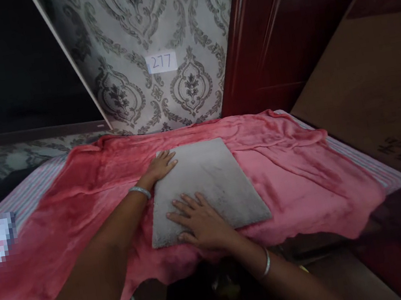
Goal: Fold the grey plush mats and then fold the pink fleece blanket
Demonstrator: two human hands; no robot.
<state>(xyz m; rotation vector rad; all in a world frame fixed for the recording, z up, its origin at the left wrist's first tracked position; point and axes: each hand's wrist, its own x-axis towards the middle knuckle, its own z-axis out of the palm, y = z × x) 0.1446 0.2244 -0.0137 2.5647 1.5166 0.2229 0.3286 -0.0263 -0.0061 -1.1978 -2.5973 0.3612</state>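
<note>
A folded grey fuzzy cloth [213, 183] lies flat on a pink fleece blanket [296, 175] spread over a table or bed. My left hand [160, 168] rests at the cloth's far left corner, fingers stretched out flat. My right hand [198, 221] presses palm down on the cloth's near left corner, fingers spread. Both wrists wear silver bangles. Neither hand grips anything.
A striped sheet [28, 195] shows under the blanket at both sides. Patterned wallpaper with a paper label reading 277 [161, 62] stands behind. A dark red door [280, 31] and a brown cardboard panel [371, 77] are at the right. The floor below is dark.
</note>
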